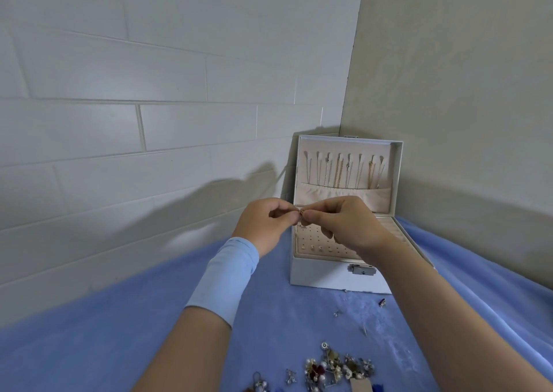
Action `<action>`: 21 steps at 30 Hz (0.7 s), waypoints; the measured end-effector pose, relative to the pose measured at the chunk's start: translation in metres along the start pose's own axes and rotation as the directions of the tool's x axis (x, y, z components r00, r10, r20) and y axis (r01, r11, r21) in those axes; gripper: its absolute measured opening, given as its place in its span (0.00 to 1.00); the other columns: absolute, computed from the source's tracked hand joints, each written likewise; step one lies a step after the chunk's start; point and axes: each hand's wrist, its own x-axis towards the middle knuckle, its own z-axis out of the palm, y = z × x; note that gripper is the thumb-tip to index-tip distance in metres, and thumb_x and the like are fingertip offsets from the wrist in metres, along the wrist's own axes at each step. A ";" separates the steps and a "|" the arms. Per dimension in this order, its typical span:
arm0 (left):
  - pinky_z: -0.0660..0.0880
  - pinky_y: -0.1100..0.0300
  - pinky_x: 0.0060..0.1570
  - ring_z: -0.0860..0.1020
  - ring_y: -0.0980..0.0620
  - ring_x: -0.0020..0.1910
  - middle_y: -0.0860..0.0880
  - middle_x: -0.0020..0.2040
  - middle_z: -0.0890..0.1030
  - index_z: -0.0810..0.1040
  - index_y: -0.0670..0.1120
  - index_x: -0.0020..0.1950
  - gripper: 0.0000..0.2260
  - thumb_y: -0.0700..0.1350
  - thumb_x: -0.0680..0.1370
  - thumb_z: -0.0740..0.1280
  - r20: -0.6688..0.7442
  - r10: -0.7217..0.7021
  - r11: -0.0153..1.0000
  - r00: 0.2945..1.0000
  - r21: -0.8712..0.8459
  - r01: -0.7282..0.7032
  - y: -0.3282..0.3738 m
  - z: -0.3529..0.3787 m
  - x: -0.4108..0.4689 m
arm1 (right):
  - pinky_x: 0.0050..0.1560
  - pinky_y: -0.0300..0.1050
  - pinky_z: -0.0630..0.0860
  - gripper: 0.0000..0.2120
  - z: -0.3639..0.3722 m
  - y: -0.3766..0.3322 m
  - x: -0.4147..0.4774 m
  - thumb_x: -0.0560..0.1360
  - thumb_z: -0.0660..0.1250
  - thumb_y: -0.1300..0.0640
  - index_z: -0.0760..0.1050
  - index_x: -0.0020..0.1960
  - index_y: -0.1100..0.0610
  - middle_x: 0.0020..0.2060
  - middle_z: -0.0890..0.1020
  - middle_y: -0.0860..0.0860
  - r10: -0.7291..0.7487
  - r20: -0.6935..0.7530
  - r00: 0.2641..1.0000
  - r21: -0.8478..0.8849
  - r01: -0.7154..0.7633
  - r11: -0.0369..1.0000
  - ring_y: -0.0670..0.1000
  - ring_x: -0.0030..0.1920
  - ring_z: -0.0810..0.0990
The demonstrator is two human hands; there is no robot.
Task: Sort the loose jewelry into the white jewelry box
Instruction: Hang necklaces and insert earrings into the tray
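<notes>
Both grips meet in mid-air over the open box (pixel 323 275). L grip (pixel 266 227) and R grip (pixel 347 224) each pinch the same gold piece (pixel 301 211) btwn thumb and forefinger, other fingers loosely curled. The piece is tiny, prob an earring; can't tell its exact form. A two-handed pinch like this suggests fiddling w/ a clasp or back before seating it, since one grip steadies while the other works the fastening.

The piece sits right at the fingertips of both grips, just above the back edge of the holed stud panel (pixel 317 239) in the box's tray. So the drop-in spot is directly below, and only a short lowering looks needed. A few studs (pixel 312 248) already sit in the panel's front row. To the right of the panel are ring rolls (pixel 395 230), partly hidden by the R wrist.

The lid (pixel 396 176) stands upright against the wall corner, which keeps the chains (pixel 338 170) hanging straight from their hooks into the pouch.

The unsorted pile (pixel 335 367) lies near the person on the blue cloth (pixel 149 316), well apart from the box, w/ a couple of strays (pixel 336 313) btwn. Much is left to sort.
</notes>
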 end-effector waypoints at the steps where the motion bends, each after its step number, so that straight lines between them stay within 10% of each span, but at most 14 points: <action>1: 0.68 0.69 0.31 0.71 0.63 0.25 0.57 0.32 0.80 0.84 0.48 0.45 0.03 0.43 0.77 0.70 0.002 -0.011 1.000 1.000 -0.020 0.011 0.001 0.000 -0.001 | 0.26 0.35 0.64 0.04 -0.001 0.000 0.000 0.75 0.73 0.59 0.87 0.48 0.56 0.35 0.84 0.55 0.005 0.016 1.000 0.003 -0.005 1.000 0.46 0.29 0.69; 5: 0.67 0.69 0.27 0.71 0.57 0.26 0.42 0.42 0.83 0.84 0.45 0.48 0.04 0.43 0.78 0.69 0.029 -0.009 0.999 1.000 -0.039 0.010 0.004 -0.004 -0.001 | 0.28 0.37 0.65 0.06 -0.009 -0.001 0.000 0.78 0.71 0.60 0.85 0.52 0.56 0.41 0.85 0.55 0.021 0.084 0.996 0.024 -0.023 0.999 0.46 0.30 0.73; 11: 0.68 0.71 0.29 0.70 0.59 0.25 0.59 0.25 0.75 0.82 0.51 0.43 0.06 0.41 0.78 0.70 0.028 0.064 0.998 0.998 0.005 -0.064 0.009 -0.003 -0.002 | 0.27 0.41 0.68 0.05 -0.008 -0.005 -0.003 0.76 0.73 0.62 0.86 0.51 0.57 0.42 0.87 0.53 -0.049 0.039 0.998 0.085 0.046 0.995 0.48 0.30 0.77; 21: 0.67 0.67 0.29 0.66 0.55 0.28 0.42 0.34 0.79 0.87 0.50 0.47 0.05 0.41 0.76 0.72 0.057 0.053 0.985 0.997 -0.167 -0.043 0.015 -0.003 -0.009 | 0.29 0.39 0.65 0.06 -0.010 -0.013 -0.005 0.71 0.78 0.54 0.86 0.43 0.56 0.29 0.80 0.48 0.105 0.015 0.994 0.214 -0.106 0.971 0.46 0.28 0.72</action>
